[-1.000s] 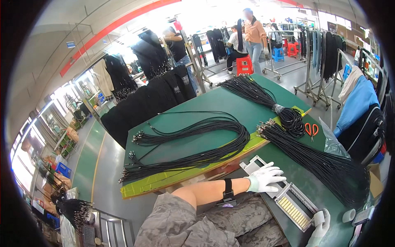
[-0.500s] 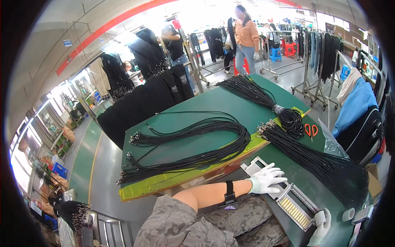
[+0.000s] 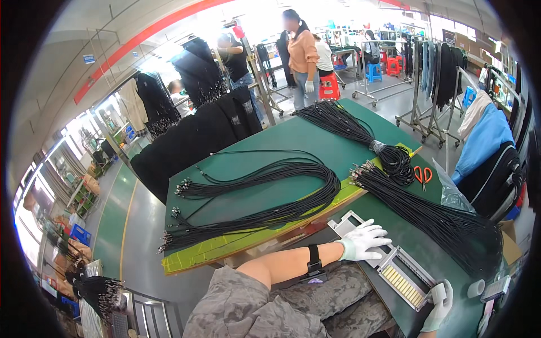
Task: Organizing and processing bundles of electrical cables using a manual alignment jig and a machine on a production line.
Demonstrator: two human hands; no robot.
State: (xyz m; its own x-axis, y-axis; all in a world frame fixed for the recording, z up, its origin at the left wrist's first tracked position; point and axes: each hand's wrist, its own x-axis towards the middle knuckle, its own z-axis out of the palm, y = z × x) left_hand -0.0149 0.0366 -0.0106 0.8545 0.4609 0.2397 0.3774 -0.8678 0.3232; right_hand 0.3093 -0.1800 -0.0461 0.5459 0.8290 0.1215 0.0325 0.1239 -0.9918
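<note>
My left hand (image 3: 364, 241), in a white glove, lies flat with fingers spread across a long grey metal frame (image 3: 348, 223) at the table's near edge. Right of that hand, the frame has a rectangular opening and a row of pale yellow bars (image 3: 401, 285). At the frame's right end my right hand (image 3: 442, 308), also gloved in white, curls around a small white cylinder-shaped piece (image 3: 438, 293). Whether that piece is fixed to the frame I cannot tell. Just beyond the frame a bundle of black cords (image 3: 422, 214) with metal ends fans out to the right.
On the green table (image 3: 253, 141) lie a looped bundle of black cords (image 3: 293, 169) and a tied one (image 3: 349, 127). Orange-handled scissors (image 3: 422, 176) and a white roll (image 3: 476, 288) are at the right. A person in an orange top (image 3: 302, 53) stands behind the table.
The person in the orange top has moved left and now shows beside a red stool. The view has shifted slightly. Both my hands stay at the metal frame in nearly the same pose.
</note>
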